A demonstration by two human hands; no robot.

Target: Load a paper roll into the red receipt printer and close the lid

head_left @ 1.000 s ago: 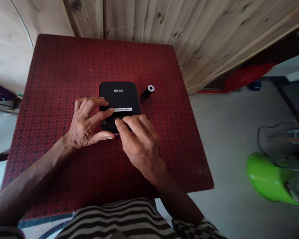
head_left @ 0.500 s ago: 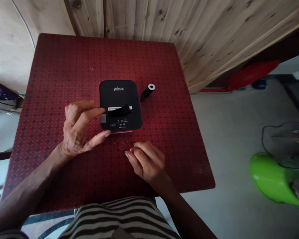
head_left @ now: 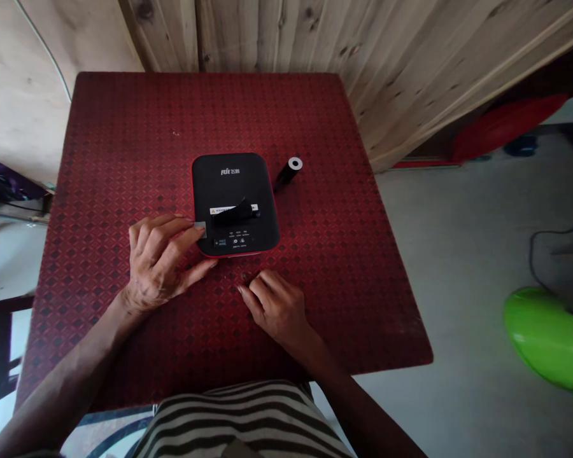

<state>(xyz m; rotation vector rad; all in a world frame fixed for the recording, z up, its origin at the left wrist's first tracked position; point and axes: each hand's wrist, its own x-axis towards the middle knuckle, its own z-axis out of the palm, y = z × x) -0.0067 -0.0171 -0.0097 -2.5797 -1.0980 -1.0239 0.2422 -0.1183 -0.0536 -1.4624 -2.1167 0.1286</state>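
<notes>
A flat black device [head_left: 232, 187] with rounded corners, a red rim and white lettering lies on the red patterned table. A curled black strip [head_left: 232, 213] rises from its top, partly covering a white warning label. My left hand [head_left: 160, 257] grips the device's near-left corner: the fingertips rest on a grey square patch [head_left: 200, 228], and the thumb lies along the front edge. My right hand [head_left: 274, 302] is closed in a pinch just in front of the device, apart from it. Something small and dark shows by its fingertips, too small to name.
To the right of the device is a black roll [head_left: 289, 170] with a white ring-shaped end. Wooden planks [head_left: 248, 35] stand behind the red table [head_left: 124, 127]. On the floor at right is a bright green rounded object [head_left: 544, 337], with a dark cable near it.
My left hand has moved in from beside the device, and its fingers have come down on the corner patch. My right hand remains pinched in front. The view has shifted slightly.
</notes>
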